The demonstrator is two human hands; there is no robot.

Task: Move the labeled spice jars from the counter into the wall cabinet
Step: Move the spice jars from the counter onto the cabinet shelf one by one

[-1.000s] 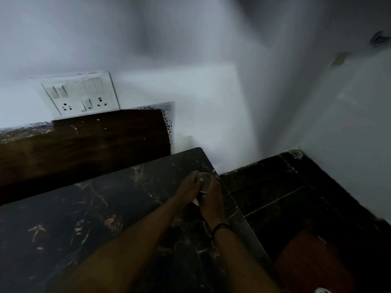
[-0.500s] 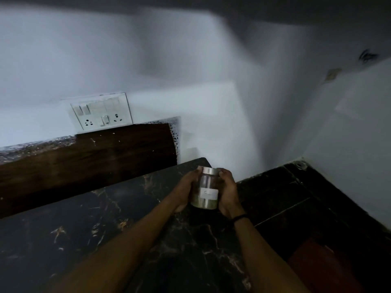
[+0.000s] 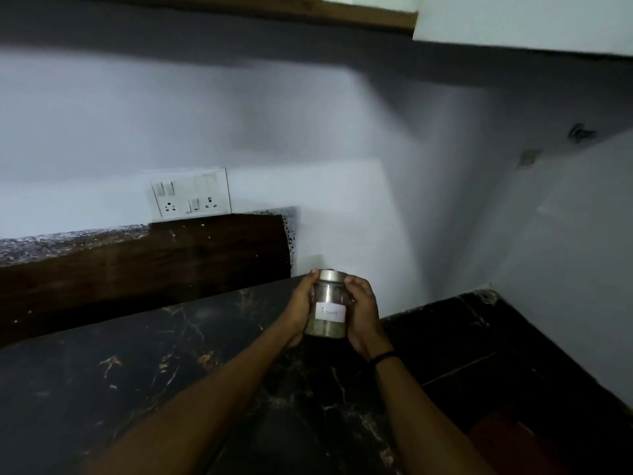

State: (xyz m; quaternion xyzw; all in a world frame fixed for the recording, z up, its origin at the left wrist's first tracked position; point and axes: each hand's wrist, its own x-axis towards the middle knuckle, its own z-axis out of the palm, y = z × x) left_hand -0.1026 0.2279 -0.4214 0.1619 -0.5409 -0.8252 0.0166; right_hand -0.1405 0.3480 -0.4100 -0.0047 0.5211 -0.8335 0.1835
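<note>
Here the person holds one jar (image 3: 327,308) between both hands, lifted above the far right corner of the dark marble counter (image 3: 144,378). The left hand (image 3: 298,305) wraps its left side, and the right hand (image 3: 362,311) wraps its right side. The jar is upright, with a metal lid and greenish content at the bottom. Its white label has handwriting, perhaps "Fennel", not fully readable. The cabinet (image 3: 373,17) edge is high above the jar.
</note>
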